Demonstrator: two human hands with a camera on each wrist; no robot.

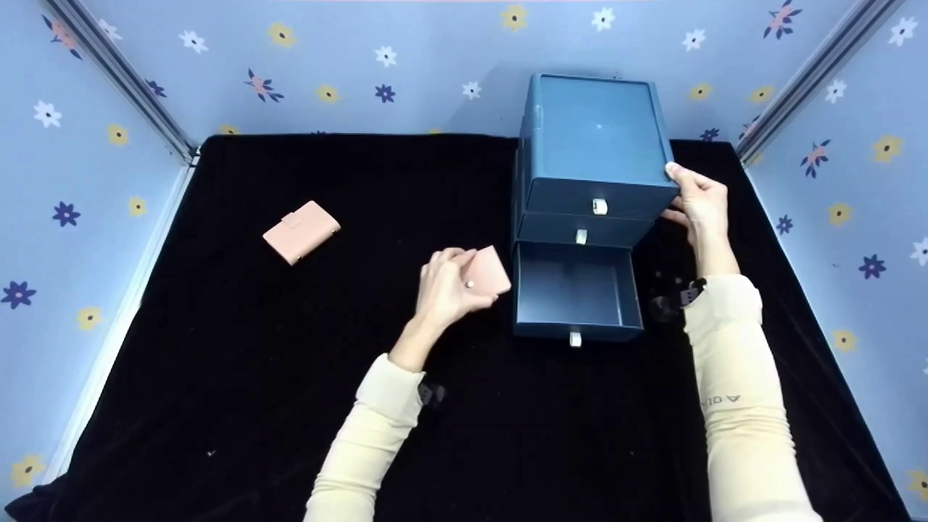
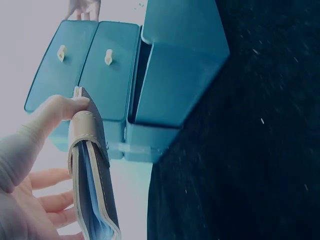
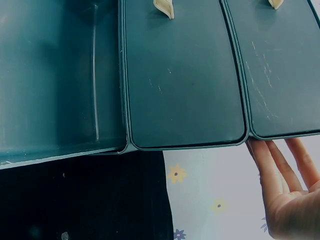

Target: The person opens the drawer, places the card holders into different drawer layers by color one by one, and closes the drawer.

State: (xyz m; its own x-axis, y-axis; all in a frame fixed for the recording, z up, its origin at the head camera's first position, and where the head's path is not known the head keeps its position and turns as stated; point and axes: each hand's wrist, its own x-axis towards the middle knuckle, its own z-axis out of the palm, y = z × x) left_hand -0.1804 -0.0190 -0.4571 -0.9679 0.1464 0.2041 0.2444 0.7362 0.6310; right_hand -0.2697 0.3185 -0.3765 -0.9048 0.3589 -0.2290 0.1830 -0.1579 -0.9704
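Observation:
In the head view my left hand [image 1: 444, 290] pinches a small pink snap-closed card holder [image 1: 487, 272] just left of a blue drawer cabinet [image 1: 600, 127]. Seen edge-on in the left wrist view, the card holder [image 2: 85, 130] has a closing strap and clear sleeves inside. The cabinet's bottom drawer [image 1: 578, 332] is pulled out, and its inside shows bare. Its two upper drawers are closed. My right hand [image 1: 702, 206] touches the cabinet's upper right front corner; in the right wrist view the right hand's fingers [image 3: 272, 170] lie fairly straight against the side.
A second pink card holder [image 1: 301, 232], larger in view, lies on the black cloth [image 1: 290, 362] to the left. Flower-patterned panels [image 1: 435, 65] stand at the back and both sides. White pull tabs [image 1: 599, 206] stick out from the drawer fronts.

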